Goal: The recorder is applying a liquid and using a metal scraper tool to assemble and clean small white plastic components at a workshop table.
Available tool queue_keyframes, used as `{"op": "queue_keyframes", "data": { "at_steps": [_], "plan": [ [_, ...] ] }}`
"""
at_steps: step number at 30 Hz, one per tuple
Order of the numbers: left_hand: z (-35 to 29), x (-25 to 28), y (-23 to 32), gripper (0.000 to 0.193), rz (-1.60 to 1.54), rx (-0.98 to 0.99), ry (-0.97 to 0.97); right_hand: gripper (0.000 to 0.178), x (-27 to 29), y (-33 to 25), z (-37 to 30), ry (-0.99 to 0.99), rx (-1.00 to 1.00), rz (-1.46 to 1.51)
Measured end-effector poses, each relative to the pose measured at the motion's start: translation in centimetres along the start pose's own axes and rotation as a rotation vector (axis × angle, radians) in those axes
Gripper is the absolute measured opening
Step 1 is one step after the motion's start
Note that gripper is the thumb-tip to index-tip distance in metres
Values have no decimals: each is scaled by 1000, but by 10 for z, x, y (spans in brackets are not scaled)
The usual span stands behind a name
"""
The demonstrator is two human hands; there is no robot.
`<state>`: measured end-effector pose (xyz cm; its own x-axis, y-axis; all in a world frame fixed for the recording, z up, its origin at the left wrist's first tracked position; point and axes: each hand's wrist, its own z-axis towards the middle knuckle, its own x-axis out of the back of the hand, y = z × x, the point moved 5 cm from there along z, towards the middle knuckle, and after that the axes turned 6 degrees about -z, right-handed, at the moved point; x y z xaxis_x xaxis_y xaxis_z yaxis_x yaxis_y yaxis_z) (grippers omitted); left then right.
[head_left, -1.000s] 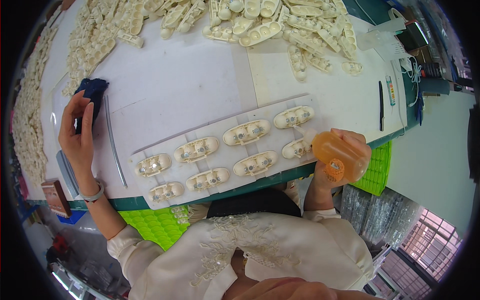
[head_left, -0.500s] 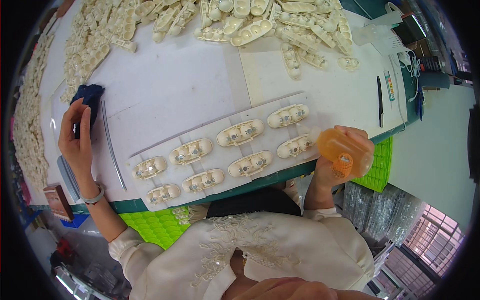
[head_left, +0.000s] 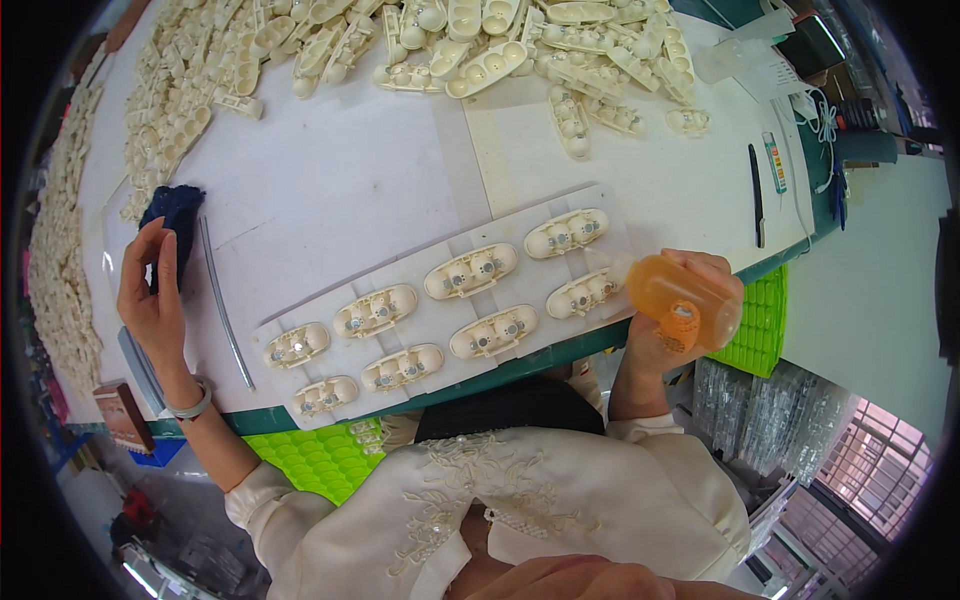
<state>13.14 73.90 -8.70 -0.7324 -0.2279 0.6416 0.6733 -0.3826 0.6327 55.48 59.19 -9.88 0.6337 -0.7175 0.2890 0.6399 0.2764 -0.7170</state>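
My right hand [head_left: 655, 345] grips a soft bottle of amber liquid [head_left: 690, 285], tilted with its clear nozzle [head_left: 620, 265] pointing left. An orange textured finger cover [head_left: 680, 325] shows on one digit against the bottle. The nozzle end is close to the nearer right cream shell part [head_left: 583, 293]; whether it touches, I cannot tell. That part and several like it, each with round cups and small metal discs, sit in two rows on a pale board [head_left: 425, 400]. At far left, my left hand [head_left: 155, 310] is curled around a dark blue cloth [head_left: 178, 205].
Heaps of cream parts [head_left: 490, 70] cover the table's far and left sides. A grey tube [head_left: 228, 310] lies beside my left hand. At right are a black pen-like tool [head_left: 756, 195] and a small printed tube [head_left: 775, 162]. Green trays [head_left: 750, 320] stand below the table edge.
The whole view has shifted slightly. The bottle stays tilted by the right end of the board, its nozzle a little nearer the closer part. My left hand keeps its place at the cloth.
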Motion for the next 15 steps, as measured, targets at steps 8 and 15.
{"op": "queue_keyframes", "data": {
  "at_steps": [8, 15],
  "plan": [
    [-1, 4, -3, 17, 46, -10, -8, 30, 6, 7, 0, 87, -46, 5],
    [1, 3, -3, 16, 62, -36, -14, 33, 6, 8, -1, 62, -13, -99]
  ]
}}
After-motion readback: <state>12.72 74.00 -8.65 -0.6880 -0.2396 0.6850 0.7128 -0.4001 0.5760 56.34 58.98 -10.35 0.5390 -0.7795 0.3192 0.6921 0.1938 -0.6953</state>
